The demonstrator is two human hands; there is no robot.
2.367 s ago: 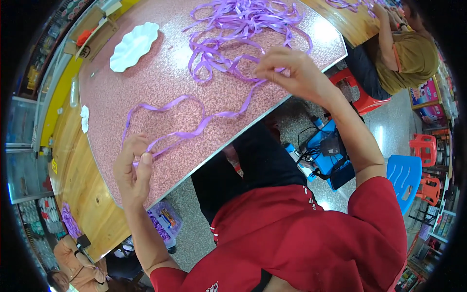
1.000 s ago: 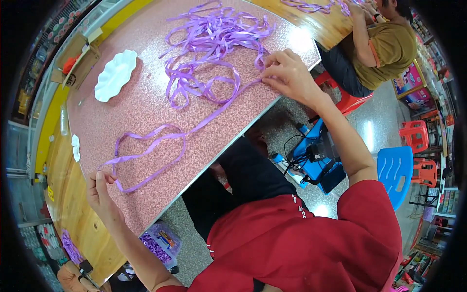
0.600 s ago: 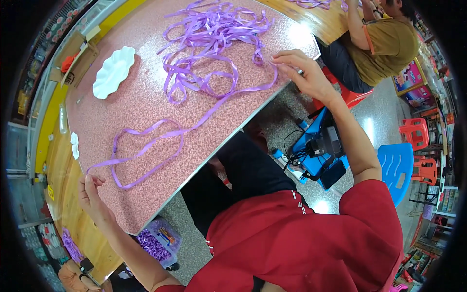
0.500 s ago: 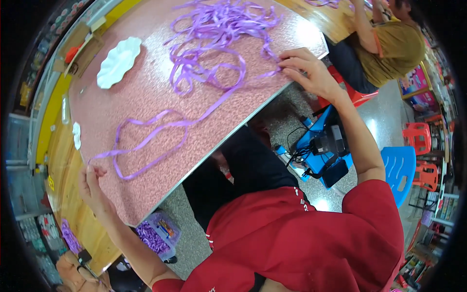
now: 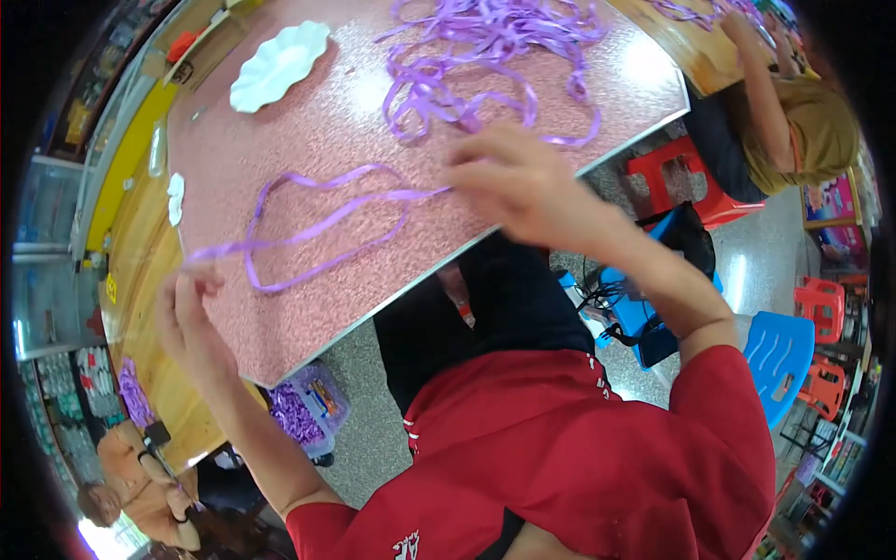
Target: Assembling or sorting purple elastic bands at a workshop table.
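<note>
Purple ribbon (image 5: 322, 224) stretches slantwise across the pink speckled tabletop (image 5: 327, 140), with a loose loop lying around it. My left hand (image 5: 194, 313), slightly blurred at the table's left edge, pinches the ribbon's left end between thumb and fingers. My right hand (image 5: 523, 187) hangs over the front edge near the middle. Motion blurs it, but the ribbon runs into its fingertips, which are closed on it. A tangled heap of purple ribbon (image 5: 495, 42) lies at the far side, with looser coils trailing toward me.
A white scalloped dish (image 5: 280, 67) stands at the far left. Below the table's left corner, a clear bin (image 5: 322, 401) holds purple pieces. Red stool (image 5: 667, 177), blue stool (image 5: 779, 355) and cables are on the right. One person (image 5: 803, 131) sits far right, another (image 5: 135, 467) lower left.
My right hand has moved left and nearer from the table's right side, along the ribbon. My left hand stays at the ribbon's end. The whole view has shifted, showing more of the person at lower left.
</note>
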